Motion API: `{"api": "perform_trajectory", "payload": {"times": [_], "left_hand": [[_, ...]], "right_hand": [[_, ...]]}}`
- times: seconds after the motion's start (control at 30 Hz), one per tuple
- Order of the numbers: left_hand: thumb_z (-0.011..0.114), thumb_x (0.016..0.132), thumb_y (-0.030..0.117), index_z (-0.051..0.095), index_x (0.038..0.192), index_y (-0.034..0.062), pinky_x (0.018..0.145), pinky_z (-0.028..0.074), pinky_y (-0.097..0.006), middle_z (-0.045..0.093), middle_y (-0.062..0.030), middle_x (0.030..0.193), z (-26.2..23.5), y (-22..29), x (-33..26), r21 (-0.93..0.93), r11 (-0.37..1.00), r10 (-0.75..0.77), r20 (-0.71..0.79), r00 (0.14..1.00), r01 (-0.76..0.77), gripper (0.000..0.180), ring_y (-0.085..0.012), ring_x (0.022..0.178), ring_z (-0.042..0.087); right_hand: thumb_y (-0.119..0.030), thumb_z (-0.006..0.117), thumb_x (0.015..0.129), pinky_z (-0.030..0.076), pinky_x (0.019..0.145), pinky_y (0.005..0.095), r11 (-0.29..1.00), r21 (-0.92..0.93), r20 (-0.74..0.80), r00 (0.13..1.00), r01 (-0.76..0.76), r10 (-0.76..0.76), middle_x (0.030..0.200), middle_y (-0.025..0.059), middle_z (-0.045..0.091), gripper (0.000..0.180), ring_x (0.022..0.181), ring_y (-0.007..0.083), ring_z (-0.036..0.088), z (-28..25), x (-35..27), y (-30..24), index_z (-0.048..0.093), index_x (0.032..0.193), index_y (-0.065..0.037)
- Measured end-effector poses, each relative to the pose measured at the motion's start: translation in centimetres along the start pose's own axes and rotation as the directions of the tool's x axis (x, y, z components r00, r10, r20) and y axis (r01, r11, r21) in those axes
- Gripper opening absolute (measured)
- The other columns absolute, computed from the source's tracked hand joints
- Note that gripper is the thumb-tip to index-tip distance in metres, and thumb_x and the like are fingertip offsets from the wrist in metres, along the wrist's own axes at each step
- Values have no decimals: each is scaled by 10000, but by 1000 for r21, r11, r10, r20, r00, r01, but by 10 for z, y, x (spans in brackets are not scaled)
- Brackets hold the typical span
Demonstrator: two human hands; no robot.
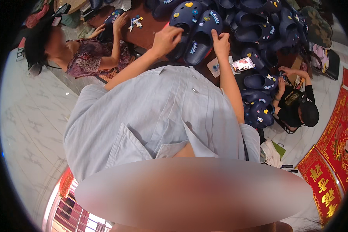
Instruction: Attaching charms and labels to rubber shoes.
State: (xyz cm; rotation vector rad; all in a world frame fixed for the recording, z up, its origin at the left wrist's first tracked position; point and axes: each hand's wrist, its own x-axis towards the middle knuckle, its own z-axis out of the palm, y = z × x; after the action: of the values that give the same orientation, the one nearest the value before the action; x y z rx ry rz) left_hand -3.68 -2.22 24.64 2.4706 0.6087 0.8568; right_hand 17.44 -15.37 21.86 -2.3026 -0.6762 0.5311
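Looking down past the pale blue shirt (158,116) that fills the middle of the frame, I see both of my hands up at the top centre, on a pair of dark navy clogs. My left hand (167,38) rests on the left clog (183,19), the one with a yellow heart charm, its fingers (177,33) curled narrow over the rim of the shoe's opening. My right hand (221,42) is on the right clog (203,38), fingers bent close together and pressing on the upper edge near the strap; whether they pinch a charm I cannot tell. The two clogs lie side by side, touching, on the reddish-brown worktop (147,33).

A heap of more navy clogs (259,23) spreads across the upper right of the frame. Just below my right hand lies a phone (243,64) with a lit screen. At the upper left a person in a patterned top (91,54) has one hand on another clog, with a small cluster of loose charms (135,22) near it. At the right a person in black (294,102) bends over a clog. Red and gold mats (328,170) lie at the lower right.
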Motion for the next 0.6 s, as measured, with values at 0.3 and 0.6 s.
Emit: {"api": "perform_trajectory", "payload": {"times": [0.3, 0.6], "left_hand": [[491, 894, 652, 673, 993, 76, 770, 539, -478, 708, -183, 921, 15, -52, 64, 377, 798, -560, 179, 809, 470, 613, -376, 907, 684], [496, 944, 528, 647, 982, 84, 744, 521, -513, 683, -221, 877, 27, -91, 51, 288, 902, -397, 262, 879, 321, 471, -429, 871, 657]], "right_hand": [[-346, 509, 971, 460, 779, 542, 961, 162, -77, 974, 224, -214, 923, 266, 652, 291, 902, 499, 616, 15, -13, 11, 482, 1069, -74], [-197, 426, 1000, 481, 669, 486, 931, 174, -54, 947, 322, -318, 815, 244, 635, 185, 759, 433, 643, 13, -20, 22, 510, 1094, -61]]}}
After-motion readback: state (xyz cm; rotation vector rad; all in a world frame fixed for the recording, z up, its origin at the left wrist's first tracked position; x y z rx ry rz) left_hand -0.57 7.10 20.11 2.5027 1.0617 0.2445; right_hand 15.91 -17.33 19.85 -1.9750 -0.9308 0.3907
